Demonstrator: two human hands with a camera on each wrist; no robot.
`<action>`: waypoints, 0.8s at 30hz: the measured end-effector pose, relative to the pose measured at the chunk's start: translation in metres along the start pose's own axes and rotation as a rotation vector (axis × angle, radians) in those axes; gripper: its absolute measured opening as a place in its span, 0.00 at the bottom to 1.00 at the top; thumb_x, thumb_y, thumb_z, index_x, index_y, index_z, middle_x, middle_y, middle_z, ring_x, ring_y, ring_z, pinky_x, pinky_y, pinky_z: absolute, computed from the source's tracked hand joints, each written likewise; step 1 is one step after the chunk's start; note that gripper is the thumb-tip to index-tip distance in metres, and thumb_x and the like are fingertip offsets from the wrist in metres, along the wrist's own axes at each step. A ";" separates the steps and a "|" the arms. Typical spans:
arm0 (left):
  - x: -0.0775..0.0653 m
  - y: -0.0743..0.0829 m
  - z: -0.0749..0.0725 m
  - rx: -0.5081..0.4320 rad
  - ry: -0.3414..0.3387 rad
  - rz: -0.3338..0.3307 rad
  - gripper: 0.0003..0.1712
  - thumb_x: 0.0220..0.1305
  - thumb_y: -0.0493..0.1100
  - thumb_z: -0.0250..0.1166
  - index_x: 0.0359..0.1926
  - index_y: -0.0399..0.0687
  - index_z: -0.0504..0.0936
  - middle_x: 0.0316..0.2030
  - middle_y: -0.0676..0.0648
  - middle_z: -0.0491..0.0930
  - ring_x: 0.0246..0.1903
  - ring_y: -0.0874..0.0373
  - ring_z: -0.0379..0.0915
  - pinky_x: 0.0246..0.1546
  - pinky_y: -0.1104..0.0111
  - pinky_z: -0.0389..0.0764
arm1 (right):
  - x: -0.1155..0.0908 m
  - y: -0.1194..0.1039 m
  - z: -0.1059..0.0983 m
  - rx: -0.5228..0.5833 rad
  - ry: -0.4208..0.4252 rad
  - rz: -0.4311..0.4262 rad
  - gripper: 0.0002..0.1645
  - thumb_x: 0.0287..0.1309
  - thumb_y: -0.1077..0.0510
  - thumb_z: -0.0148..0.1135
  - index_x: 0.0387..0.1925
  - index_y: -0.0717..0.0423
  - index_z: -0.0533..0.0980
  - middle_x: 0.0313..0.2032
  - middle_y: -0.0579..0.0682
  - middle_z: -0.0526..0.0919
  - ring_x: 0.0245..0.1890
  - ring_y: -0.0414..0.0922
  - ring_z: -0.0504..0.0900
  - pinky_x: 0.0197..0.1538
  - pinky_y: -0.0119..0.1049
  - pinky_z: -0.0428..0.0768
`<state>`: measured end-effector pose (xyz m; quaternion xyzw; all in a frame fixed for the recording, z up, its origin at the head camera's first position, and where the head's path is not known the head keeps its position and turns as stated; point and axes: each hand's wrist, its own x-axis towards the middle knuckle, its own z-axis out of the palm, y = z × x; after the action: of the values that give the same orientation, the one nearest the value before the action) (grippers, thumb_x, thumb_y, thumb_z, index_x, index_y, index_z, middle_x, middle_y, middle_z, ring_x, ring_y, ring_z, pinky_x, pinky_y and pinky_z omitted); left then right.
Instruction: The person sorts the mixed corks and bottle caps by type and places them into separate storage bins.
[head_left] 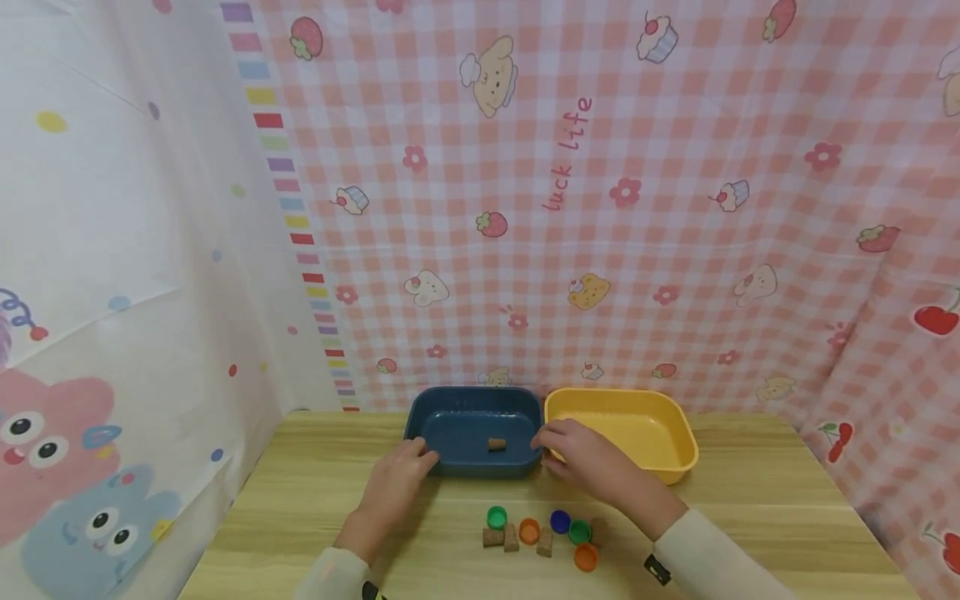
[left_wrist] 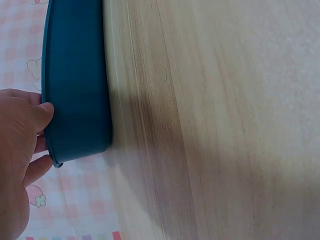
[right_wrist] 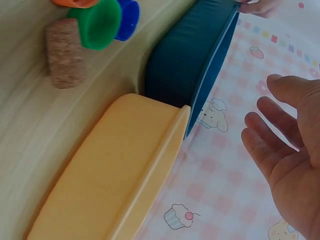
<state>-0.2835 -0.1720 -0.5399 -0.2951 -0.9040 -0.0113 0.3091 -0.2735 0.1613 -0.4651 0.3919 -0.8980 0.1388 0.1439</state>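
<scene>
My left hand (head_left: 396,483) holds the near left corner of a dark blue plastic tray (head_left: 461,429). In the left wrist view its thumb (left_wrist: 46,114) lies over the rim, with the other fingers around the corner. One cork (head_left: 497,445) lies inside this tray. Over the spot where the blue tray meets a yellow tray (head_left: 637,421) hovers my right hand (head_left: 596,471). The right wrist view shows its fingers (right_wrist: 272,117) spread and relaxed, apart from both trays and holding nothing.
In front of the trays lie several corks (head_left: 492,537) among green caps (head_left: 497,517), orange caps (head_left: 529,531) and a blue cap (head_left: 560,522). The wooden table (head_left: 337,450) ends at a pink checked cloth (head_left: 480,267) hanging behind the trays.
</scene>
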 end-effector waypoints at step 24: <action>0.001 0.002 -0.002 -0.011 -0.047 -0.024 0.15 0.54 0.25 0.73 0.37 0.48 0.88 0.30 0.49 0.73 0.30 0.54 0.73 0.26 0.63 0.78 | -0.060 0.003 0.008 0.074 -0.097 0.014 0.16 0.62 0.58 0.73 0.51 0.47 0.82 0.55 0.46 0.85 0.54 0.46 0.84 0.56 0.45 0.83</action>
<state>-0.2820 -0.1701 -0.5378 -0.2862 -0.9144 -0.0132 0.2860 -0.2375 0.2005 -0.4949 0.3970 -0.9009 0.1536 0.0845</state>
